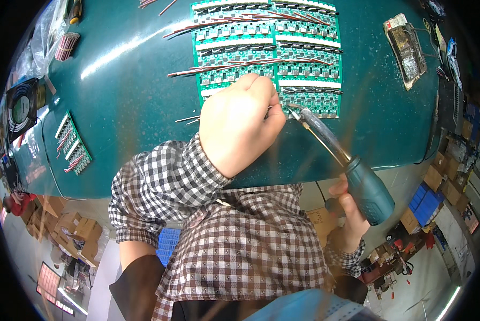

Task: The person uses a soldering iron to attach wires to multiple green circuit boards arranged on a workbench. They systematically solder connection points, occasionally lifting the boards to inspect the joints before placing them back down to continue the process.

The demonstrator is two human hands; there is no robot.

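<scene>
My left hand (237, 120) lies over the lower part of the green circuit boards (309, 69), its thumb and forefinger pinched together on what looks like a thin wire, mostly hidden by the fingers. My right hand (353, 214) is wrapped round the dark teal handle of a soldering iron (371, 190). The iron slants up and left, with a thin brass-coloured tube along its shaft. Its tip is at the boards' lower edge, just right of my left fingertips. Red and black wires (250, 65) lie in rows across the boards. More wire ends stick out left of my left hand.
A smaller wired circuit board (73, 143) lies at the left, near a black fan (23, 107). A bundle of wires (67, 46) and a plastic bag (36, 43) are at the far left. A stained soldering-iron stand (406, 51) sits at the right on the green table (143, 107).
</scene>
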